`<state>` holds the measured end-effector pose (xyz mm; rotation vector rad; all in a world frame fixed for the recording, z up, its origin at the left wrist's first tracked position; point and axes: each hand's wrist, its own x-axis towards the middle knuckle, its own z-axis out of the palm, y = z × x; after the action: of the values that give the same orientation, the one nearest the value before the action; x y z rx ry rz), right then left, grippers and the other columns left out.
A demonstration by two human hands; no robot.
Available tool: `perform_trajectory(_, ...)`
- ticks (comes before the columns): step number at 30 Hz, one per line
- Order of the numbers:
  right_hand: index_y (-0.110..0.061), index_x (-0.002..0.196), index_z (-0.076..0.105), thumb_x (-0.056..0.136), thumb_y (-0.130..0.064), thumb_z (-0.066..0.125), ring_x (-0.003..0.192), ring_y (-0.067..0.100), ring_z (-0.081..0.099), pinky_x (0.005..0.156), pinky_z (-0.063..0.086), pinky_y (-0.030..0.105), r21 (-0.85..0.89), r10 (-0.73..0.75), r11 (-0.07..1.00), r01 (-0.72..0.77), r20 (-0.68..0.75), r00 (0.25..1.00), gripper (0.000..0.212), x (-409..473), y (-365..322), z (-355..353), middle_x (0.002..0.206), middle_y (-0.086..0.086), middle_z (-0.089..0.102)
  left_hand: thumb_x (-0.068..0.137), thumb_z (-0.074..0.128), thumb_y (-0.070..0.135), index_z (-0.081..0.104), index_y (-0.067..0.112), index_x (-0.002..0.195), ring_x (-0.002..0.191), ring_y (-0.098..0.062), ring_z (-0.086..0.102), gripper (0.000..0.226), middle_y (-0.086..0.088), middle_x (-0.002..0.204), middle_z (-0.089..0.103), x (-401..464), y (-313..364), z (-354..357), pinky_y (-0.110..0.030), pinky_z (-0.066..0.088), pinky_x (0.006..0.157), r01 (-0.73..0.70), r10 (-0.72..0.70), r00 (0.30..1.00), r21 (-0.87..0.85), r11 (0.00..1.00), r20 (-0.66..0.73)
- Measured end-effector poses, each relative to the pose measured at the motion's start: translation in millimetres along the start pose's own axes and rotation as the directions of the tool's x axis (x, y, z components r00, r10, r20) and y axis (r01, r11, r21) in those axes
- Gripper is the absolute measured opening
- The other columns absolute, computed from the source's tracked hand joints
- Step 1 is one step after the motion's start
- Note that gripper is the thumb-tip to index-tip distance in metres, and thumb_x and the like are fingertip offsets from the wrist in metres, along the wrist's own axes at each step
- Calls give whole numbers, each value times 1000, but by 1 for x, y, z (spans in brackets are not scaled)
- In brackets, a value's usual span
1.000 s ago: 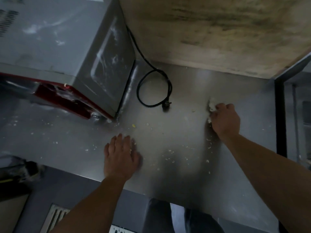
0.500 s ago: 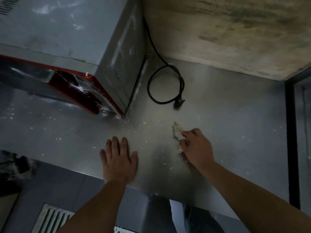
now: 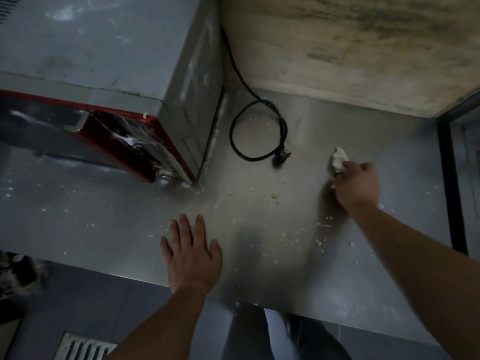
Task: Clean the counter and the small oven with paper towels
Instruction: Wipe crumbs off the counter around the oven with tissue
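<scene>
Steel counter [image 3: 389,294] carries scattered crumbs [image 3: 293,237], which lie mostly left of and below the right hand [image 3: 357,187]; that hand, at right of frame, clutches one crumpled paper towel [image 3: 339,159] and is nearer them. One left hand [image 3: 191,252] presses flat, fingers spread, at lower centre; one small oven [image 3: 109,74] fills the upper left.

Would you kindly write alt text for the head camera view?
A right hand presses a crumpled paper towel on a crumb-strewn steel counter, while the left hand rests flat near its edge. A small oven and its unplugged cord sit behind.
</scene>
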<state>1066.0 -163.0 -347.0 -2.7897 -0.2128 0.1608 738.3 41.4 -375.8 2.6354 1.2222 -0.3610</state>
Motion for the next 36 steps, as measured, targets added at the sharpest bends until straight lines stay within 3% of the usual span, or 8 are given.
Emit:
perform_trajectory(5, -20, 125, 64, 89, -24, 53, 102, 32, 54, 87, 46, 31, -16, -183, 983, 186, 114, 977, 39, -48, -33, 19, 121, 12, 54, 93, 13, 59, 5, 29, 161, 154, -28, -9, 74, -8, 168, -2, -1, 3, -1, -52, -2, 123, 8, -9, 1000, -6, 1000, -15)
perform_trajectory(11, -18, 113, 71, 86, -14, 61, 93, 22, 56, 80, 41, 23, 114, -454, 891, 440, 251, 855, 29, -104, -47, 20, 113, 4, 54, 91, 14, 57, 12, 30, 160, 154, -27, -5, 74, -6, 169, 3, -1, 5, -6, -48, -1, 123, 39, -39, 999, -2, 999, -24)
perform_trajectory(15, -17, 110, 71, 84, -12, 65, 82, 17, 56, 75, 39, 21, 228, -343, 918, 323, 51, 938, 27, -75, -24, -15, 109, 3, 55, 89, 20, 55, 22, 30, 159, 153, -28, 6, 74, -6, 167, 15, -3, 8, -5, -50, 6, 122, 52, -52, 998, 6, 999, -43)
perform_trajectory(19, -15, 114, 71, 83, -11, 66, 95, 35, 60, 83, 45, 30, 171, -174, 967, 187, -87, 981, 32, -1, 24, -53, 114, 16, 58, 88, 19, 54, 20, 32, 159, 154, -25, 5, 74, -4, 167, 15, -3, 7, -4, -47, 6, 122, 61, -60, 997, 0, 998, -55)
perform_trajectory(22, -13, 121, 67, 89, -14, 59, 99, 43, 59, 93, 46, 40, 38, -52, 998, 56, -97, 994, 33, 54, 75, -67, 120, 22, 54, 87, 19, 54, 20, 33, 159, 154, -24, 4, 74, -3, 167, 14, 0, 7, -4, -47, 7, 122, 73, -72, 995, 11, 997, -74)
perform_trajectory(26, -14, 124, 64, 89, -19, 56, 106, 42, 57, 98, 46, 40, -75, 127, 989, -125, 27, 992, 36, 82, 119, -62, 124, 24, 55, 86, 17, 55, 19, 33, 159, 154, -24, 5, 76, -4, 168, 13, 2, 8, -4, -48, 9, 122, 59, -57, 996, 30, 998, -74)
perform_trajectory(30, -13, 118, 65, 86, -20, 58, 97, 43, 59, 92, 48, 42, -70, 98, 993, -97, 9, 995, 34, 46, 104, -35, 116, 22, 53, 83, 19, 55, 21, 32, 159, 154, -25, 6, 78, -4, 167, 14, 5, 8, -6, -47, 9, 121, 66, -64, 995, 21, 998, -72)
perform_trajectory(36, -19, 112, 70, 80, -14, 62, 87, 34, 59, 79, 50, 35, 39, -114, 993, 112, 66, 991, 34, -69, 47, -9, 107, 11, 55, 96, 41, 46, 16, 32, 159, 154, -24, 2, 70, -4, 168, 7, 7, 6, -9, -48, 8, 122, 50, -49, 999, 45, 998, -15)
